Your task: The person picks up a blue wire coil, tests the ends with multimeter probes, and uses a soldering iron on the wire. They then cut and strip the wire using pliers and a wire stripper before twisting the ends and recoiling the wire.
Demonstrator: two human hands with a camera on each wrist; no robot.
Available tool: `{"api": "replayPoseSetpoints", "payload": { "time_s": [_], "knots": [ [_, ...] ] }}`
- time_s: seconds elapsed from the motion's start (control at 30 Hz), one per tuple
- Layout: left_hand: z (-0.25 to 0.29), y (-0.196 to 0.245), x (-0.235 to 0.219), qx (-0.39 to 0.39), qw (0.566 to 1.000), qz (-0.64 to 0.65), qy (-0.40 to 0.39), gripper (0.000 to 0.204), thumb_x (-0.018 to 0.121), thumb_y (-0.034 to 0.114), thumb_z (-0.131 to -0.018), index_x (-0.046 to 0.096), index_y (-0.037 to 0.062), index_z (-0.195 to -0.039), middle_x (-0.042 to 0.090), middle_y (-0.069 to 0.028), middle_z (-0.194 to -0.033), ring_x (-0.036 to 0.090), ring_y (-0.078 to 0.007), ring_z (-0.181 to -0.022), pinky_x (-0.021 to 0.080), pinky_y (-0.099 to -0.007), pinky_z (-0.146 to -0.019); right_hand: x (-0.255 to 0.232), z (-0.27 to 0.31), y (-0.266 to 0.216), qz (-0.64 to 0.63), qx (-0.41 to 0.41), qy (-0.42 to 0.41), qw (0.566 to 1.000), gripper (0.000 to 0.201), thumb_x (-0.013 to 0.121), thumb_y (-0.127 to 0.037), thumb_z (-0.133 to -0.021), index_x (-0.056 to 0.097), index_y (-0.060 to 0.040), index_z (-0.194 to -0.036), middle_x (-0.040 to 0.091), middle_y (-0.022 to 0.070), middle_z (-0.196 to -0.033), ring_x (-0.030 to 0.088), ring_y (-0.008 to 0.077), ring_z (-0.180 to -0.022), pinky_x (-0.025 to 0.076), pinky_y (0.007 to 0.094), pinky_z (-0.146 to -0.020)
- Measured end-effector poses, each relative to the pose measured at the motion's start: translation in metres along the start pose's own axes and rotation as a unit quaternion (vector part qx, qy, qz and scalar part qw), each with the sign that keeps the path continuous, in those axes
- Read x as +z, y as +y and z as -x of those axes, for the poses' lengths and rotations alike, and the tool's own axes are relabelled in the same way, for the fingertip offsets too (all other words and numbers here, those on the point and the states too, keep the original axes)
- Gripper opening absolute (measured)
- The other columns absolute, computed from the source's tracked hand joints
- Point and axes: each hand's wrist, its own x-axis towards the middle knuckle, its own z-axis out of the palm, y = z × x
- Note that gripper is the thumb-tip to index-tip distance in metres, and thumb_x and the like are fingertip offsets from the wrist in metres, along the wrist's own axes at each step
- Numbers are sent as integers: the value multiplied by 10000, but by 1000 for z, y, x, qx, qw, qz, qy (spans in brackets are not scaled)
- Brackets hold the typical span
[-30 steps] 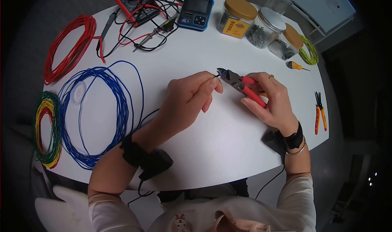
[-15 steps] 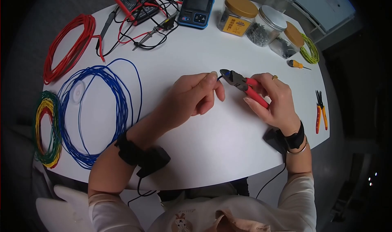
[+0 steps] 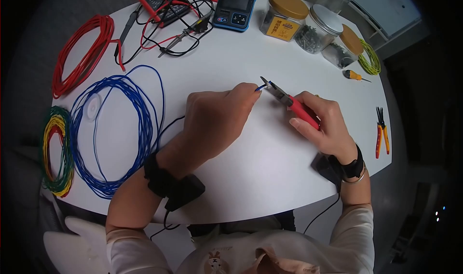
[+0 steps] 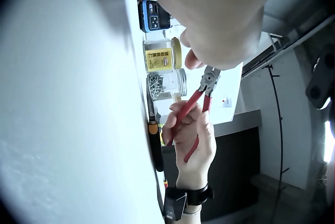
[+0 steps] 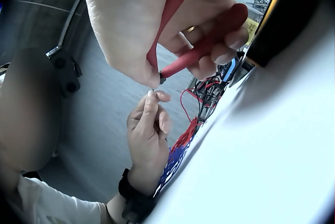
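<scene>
In the head view the left hand (image 3: 217,115) pinches a blue wire (image 3: 261,87), whose short end sticks out past the fingertips. Red-handled cutters (image 3: 305,114) are gripped by the right hand (image 3: 328,124), their metal jaws beside the wire end; whether they touch it I cannot tell. The left wrist view shows the cutters (image 4: 209,79) with handles spread in the right hand (image 4: 191,140). In the right wrist view the left hand (image 5: 149,135) pinches close to the cutter tip, which the right hand (image 5: 141,30) partly hides.
Coils of blue (image 3: 144,129), red (image 3: 72,76) and green-yellow wire (image 3: 60,177) lie at the left. A multimeter (image 3: 159,1), a blue tester (image 3: 235,9) and jars (image 3: 284,16) stand at the back. A screwdriver (image 3: 354,75) and orange-handled pliers (image 3: 382,134) lie at the right.
My left hand has turned, its back now facing up, still pinching the wire. The cutters have rotated in my right hand, so mostly one red handle shows from above.
</scene>
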Motion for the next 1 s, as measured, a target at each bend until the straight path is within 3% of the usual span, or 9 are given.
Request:
{"api": "replayPoseSetpoints", "payload": {
  "time_s": [0.23,0.33,0.43,0.53,0.57,0.63,0.73,0.9,1.0],
  "knots": [
    [1,-4,1,69,995,-52,41,95,578,59,-856,621,30,-934,521,-46,-510,523,-169,-411,404,-253,-413,5,-1,4,-21,-20,19,999,341,638,-303,-797,582,16,-903,462,120,-592,429,234,-505,356,312,-500],
    [-2,2,-4,88,990,-95,62,80,638,100,-807,567,71,-829,511,-37,-500,527,-177,-412,401,-289,-399,1,2,2,-60,31,-34,997,345,633,-310,-798,580,15,-902,463,123,-597,431,233,-510,357,312,-502],
    [-1,1,-8,103,989,-101,33,91,580,84,-862,610,8,-902,524,-65,-530,521,-137,-439,398,-246,-423,-1,2,1,-57,37,-43,997,346,639,-310,-792,577,14,-898,465,131,-601,442,236,-518,359,312,-507],
    [-6,3,-6,-78,983,159,-48,201,484,160,-921,600,-1,-886,493,-25,-502,453,-76,-423,355,-213,-414,2,-1,-1,9,-1,7,1000,325,645,-290,-785,578,9,-892,476,130,-604,451,240,-519,364,312,-509],
    [-10,5,-10,-149,947,270,-94,237,450,179,-932,597,0,-879,482,-11,-498,428,-62,-423,340,-202,-416,1,-1,-1,14,-8,18,1000,325,651,-288,-781,578,7,-895,482,129,-611,456,243,-527,368,313,-515],
    [-19,8,-22,-283,815,474,-178,313,381,217,-953,589,1,-865,461,17,-491,379,-35,-425,309,-181,-420,0,0,-2,24,-22,36,999,326,661,-284,-774,577,3,-902,493,127,-624,466,247,-542,376,314,-526],
    [-19,4,-26,-267,788,506,-226,340,353,233,-957,579,6,-844,460,29,-495,344,-29,-421,284,-168,-427,1,0,2,39,-38,40,998,340,670,-289,-767,575,-1,-921,508,127,-651,481,253,-573,388,318,-546],
    [-11,2,-12,-159,942,270,-122,240,418,170,-938,581,15,-854,483,1,-498,430,-57,-427,335,-193,-418,0,-3,4,27,-28,35,999,362,666,-305,-772,577,4,-937,508,131,-656,485,258,-582,383,323,-545],
    [-4,-2,-3,-62,994,75,-55,140,497,122,-903,596,25,-881,502,-25,-504,495,-102,-432,383,-221,-423,-3,-3,3,7,1,-5,1000,354,654,-308,-783,584,9,-923,498,134,-634,466,251,-552,370,322,-528]
  ]
}}
